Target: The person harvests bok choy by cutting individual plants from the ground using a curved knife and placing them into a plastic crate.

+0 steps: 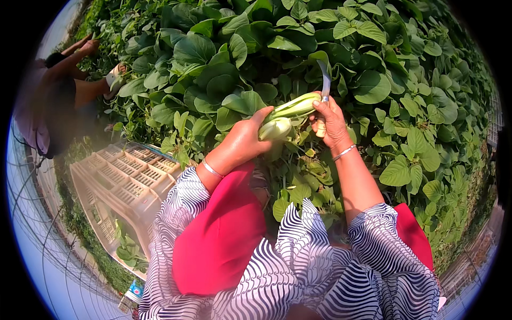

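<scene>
My left hand (246,134) is closed around leafy green plants with pale stalks, like bok choy. One cut base (277,129) shows beside my left thumb; another pale stalk bundle (301,105) reaches across to my right hand (330,120). That hand holds a small sickle (326,80) by its light handle, with the curved blade pointing up and away from me. My right thumb lies against the base of the upper bundle. Dense leafy greens (224,80) grow right in front of both hands.
At my left stands a pale plastic crate (132,172) with some greens (128,250) inside. Beyond it, another person (60,96) crouches at the plants' edge. Broad-leaved weeds (416,156) grow on the right. Wire mesh (48,240) curves along the left rim.
</scene>
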A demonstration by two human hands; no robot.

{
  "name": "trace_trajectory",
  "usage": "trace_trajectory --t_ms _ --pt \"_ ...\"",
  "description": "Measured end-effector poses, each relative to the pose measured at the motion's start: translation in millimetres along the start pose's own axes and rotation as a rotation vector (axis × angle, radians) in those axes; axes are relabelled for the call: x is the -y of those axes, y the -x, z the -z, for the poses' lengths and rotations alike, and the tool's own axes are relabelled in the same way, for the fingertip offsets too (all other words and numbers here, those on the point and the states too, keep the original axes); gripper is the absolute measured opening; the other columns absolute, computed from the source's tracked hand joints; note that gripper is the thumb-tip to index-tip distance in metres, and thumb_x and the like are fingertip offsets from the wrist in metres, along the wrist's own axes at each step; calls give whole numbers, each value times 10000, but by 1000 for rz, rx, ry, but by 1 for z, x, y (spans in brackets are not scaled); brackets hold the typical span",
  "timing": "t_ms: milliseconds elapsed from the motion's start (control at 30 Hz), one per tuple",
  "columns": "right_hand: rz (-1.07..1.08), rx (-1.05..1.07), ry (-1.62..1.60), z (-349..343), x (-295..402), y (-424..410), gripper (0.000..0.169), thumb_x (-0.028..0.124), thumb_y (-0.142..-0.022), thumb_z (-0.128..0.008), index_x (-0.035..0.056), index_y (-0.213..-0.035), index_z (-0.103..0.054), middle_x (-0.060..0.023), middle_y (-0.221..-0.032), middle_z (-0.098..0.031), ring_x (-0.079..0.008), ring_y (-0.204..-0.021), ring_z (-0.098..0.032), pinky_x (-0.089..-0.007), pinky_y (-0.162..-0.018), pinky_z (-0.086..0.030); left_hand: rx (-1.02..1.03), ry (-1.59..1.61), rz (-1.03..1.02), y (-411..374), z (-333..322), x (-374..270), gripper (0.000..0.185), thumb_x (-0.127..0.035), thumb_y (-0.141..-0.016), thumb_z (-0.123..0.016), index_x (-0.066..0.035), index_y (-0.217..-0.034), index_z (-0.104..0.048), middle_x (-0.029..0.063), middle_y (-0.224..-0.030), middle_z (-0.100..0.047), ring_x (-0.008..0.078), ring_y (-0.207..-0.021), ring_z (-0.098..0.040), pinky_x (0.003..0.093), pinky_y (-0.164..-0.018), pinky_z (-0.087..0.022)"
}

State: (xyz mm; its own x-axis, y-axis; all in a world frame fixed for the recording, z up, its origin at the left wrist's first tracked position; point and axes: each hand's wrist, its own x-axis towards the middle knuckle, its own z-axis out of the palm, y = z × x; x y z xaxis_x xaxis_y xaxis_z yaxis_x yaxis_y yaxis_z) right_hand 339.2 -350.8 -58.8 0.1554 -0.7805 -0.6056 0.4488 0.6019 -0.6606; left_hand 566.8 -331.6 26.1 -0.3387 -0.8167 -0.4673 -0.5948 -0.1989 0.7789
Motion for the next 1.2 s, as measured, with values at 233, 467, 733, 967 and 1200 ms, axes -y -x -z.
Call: trace_trajectory --t_ms 233,467,733,967,1200 --pt "65 146 545 -17 22 33 380 70 -746 -684 26 -1084 -517 -26 -967 -589 -94 -886 -546 -249 -807 -451 22 362 -115 -3 -10 2 698 -53 -719 -647 -62 -1351 -351 100 -1033 -621 161 -932 -589 272 -842 -449" --pt "111 157 359 -53 24 31 321 81 -811 -626 24 -1113 -533 -38 -966 -601 -69 -760 -549 -211 -658 -470 128 883 -3 -11 -16 5 844 -30 -671 -673 -65 -1398 -246 73 -1225 -486 150 -1088 -483 276 -926 -397" --pt "-44 -48 716 -14 -13 -7 123 143 -816 -553 57 -893 -511 -40 -750 -608 -87 -564 -510 -245 -489 -420 53 326 -19 -20 12 19 786 -33 -672 -633 -55 -1381 -294 88 -1168 -545 150 -1019 -526 279 -876 -423" --pt "-10 262 1044 -57 -75 -34 322 292 -852 -524 -16 -942 -497 -220 -858 -603 -402 -828 -569 -434 -710 -443 -106 -322 58 -11 37 43 749 -146 -649 -645 -16 -1325 -348 260 -887 -612 379 -842 -604 406 -740 -484" --pt "77 178 1145 -79 -92 -58 393 341 -844 -526 -37 -954 -530 -255 -888 -597 -412 -852 -573 -444 -753 -444 -110 -548 195 -5 54 58 831 -82 -620 -628 -101 -1375 -281 227 -833 -614 376 -775 -597 428 -696 -475"
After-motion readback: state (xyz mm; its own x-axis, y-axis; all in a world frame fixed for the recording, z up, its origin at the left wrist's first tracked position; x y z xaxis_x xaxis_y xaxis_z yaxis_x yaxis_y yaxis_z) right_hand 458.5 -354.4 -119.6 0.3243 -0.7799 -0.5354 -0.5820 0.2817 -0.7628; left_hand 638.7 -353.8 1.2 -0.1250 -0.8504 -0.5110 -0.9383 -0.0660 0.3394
